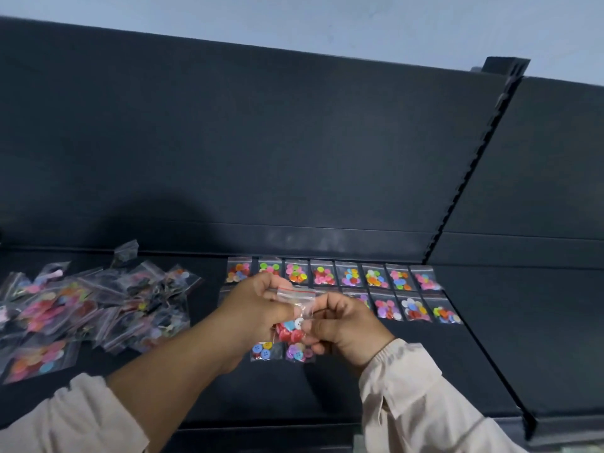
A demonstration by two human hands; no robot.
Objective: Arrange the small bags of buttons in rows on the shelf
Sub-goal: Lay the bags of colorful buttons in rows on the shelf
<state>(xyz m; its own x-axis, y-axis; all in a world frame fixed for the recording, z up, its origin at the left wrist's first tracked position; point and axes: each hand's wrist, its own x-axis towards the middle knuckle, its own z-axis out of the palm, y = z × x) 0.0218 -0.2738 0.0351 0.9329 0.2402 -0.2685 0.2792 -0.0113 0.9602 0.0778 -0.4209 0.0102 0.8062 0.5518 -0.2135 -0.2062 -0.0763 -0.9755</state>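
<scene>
At the left of the dark shelf, a loose pile of button bags is heaped. Near the middle, one small clear bag of red, blue and white buttons is held above the shelf: its top is pinched by the left hand, and its lower part is gripped by the curled fingers of the right hand. Below it, two laid bags are seen side by side. Toward the right, a back row is set edge to edge, with a second row just in front.
</scene>
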